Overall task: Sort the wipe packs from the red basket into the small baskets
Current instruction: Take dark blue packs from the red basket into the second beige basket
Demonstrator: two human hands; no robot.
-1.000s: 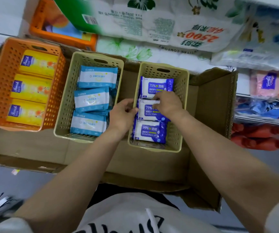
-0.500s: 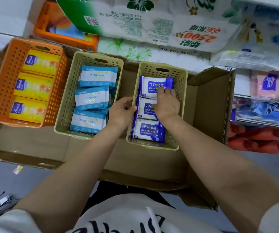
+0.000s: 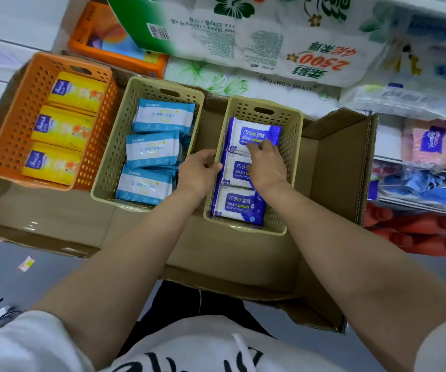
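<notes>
Three small baskets stand in a row inside a cardboard box [image 3: 337, 170]. The orange basket [image 3: 1, 146] on the left holds yellow packs [image 3: 63, 127]. Light-blue wipe packs [image 3: 162, 116] fill the middle beige basket [image 3: 109, 167]. The right beige basket [image 3: 295, 146] holds three dark-blue alcohol wipe packs [image 3: 239, 205] in a line. My left hand [image 3: 200, 170] grips this basket's left wall. My right hand [image 3: 266, 167] lies inside it over the middle pack, fingertips on the near edge of the far pack [image 3: 254, 131]. Part of the red basket [image 3: 417, 232] shows at the right edge.
Large toilet-paper bundles [image 3: 243, 36] and an orange carton [image 3: 103, 41] are stacked behind the box. Shelves with pink and blue packs [image 3: 428, 140] stand to the right. The box's right flap [image 3: 366, 167] stands up beside the right basket.
My right hand slid from the middle pack up to the far pack, then drew back a little with bent fingers. My left hand stayed on the basket's wall.
</notes>
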